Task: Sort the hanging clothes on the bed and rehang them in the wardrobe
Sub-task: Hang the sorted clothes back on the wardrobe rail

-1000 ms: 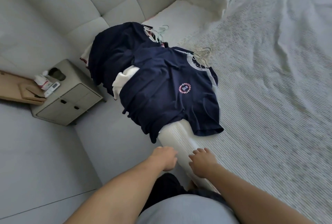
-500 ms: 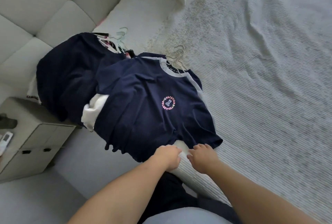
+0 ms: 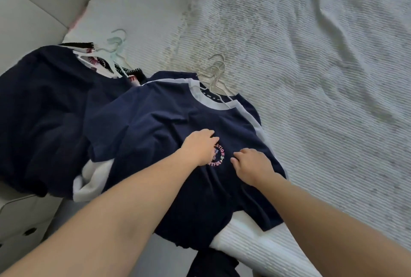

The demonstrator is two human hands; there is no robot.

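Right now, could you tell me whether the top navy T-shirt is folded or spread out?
Spread out: the navy T-shirt lies flat, front up, collar and logo showing.

I see the bed (image 3: pixel 311 76) under a pale ribbed bedspread, wrinkled toward the right. On it, near the left edge, lie 2 overlapping piles of clothes on hangers. The nearer pile (image 3: pixel 178 121) is topped by a navy T-shirt with a grey collar and a round chest logo, cream hanger hooks (image 3: pixel 216 65) poking out above. The farther pile (image 3: pixel 44 110) is dark navy, its mint hanger hooks (image 3: pixel 116 42) resting on a plain white sheet (image 3: pixel 144 10).
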